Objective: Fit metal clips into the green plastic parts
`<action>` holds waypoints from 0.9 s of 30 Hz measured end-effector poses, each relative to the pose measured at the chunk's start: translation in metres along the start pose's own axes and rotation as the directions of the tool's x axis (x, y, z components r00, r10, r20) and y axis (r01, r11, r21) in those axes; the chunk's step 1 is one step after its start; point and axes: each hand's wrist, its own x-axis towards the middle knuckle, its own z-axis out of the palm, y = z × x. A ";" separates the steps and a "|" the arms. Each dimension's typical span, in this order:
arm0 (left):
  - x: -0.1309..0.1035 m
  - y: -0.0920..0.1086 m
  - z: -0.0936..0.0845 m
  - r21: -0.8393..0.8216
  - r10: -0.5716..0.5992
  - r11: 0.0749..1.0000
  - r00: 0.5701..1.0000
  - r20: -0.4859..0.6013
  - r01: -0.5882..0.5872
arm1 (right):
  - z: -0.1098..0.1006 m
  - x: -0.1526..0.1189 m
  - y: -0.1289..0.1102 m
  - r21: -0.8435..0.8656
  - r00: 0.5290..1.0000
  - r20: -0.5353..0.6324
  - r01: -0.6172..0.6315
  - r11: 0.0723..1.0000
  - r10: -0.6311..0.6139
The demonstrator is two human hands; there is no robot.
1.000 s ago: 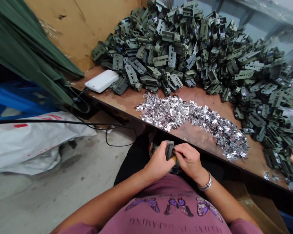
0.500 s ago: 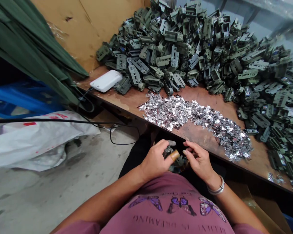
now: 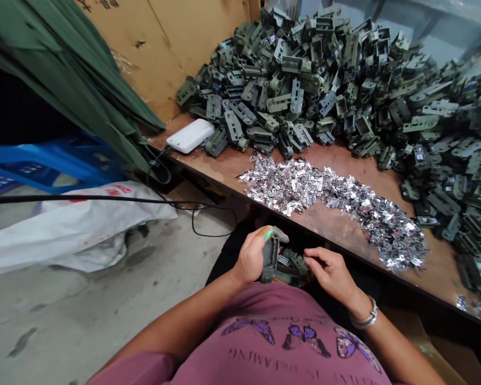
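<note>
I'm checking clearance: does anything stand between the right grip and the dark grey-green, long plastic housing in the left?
Nothing visible does: the right grip has open space to the housing in the left grip. The green-grey plastic parts showing between them appear to lie lower.

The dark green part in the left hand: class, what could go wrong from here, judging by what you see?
The dark green part is gripped by only the left hand, so it might slip. The small metal pieces lie loose near the front edge of the table; a bump could spill some. The heaped green parts might slide.
</note>
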 end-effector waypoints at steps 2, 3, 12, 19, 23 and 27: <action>0.002 -0.004 0.000 -0.160 -0.145 0.976 0.989 0.012 0.145 | -0.002 0.001 0.001 -0.018 1.000 -0.001 0.003 1.000 -0.003; 0.002 -0.004 0.000 -0.220 -0.164 0.961 0.986 0.032 0.167 | -0.004 0.001 0.002 -0.028 1.000 -0.005 0.005 1.000 -0.005; 0.023 -0.020 -0.014 0.304 -0.061 0.953 0.985 0.162 0.009 | -0.030 0.019 0.005 -0.124 0.995 -0.076 0.062 0.990 -0.071; 0.070 -0.093 -0.016 0.359 -0.204 0.919 0.976 0.076 0.164 | -0.074 0.098 0.004 -0.285 0.981 -0.145 0.083 0.955 -0.129; 0.089 -0.110 0.005 0.370 -0.145 0.919 0.989 -0.014 0.140 | -0.074 0.175 0.001 -0.432 0.974 -0.189 0.028 0.901 -0.121; 0.087 -0.106 0.028 0.369 -0.046 0.929 0.997 0.063 0.020 | -0.057 0.250 0.009 -0.460 0.974 -0.228 -0.113 0.881 0.005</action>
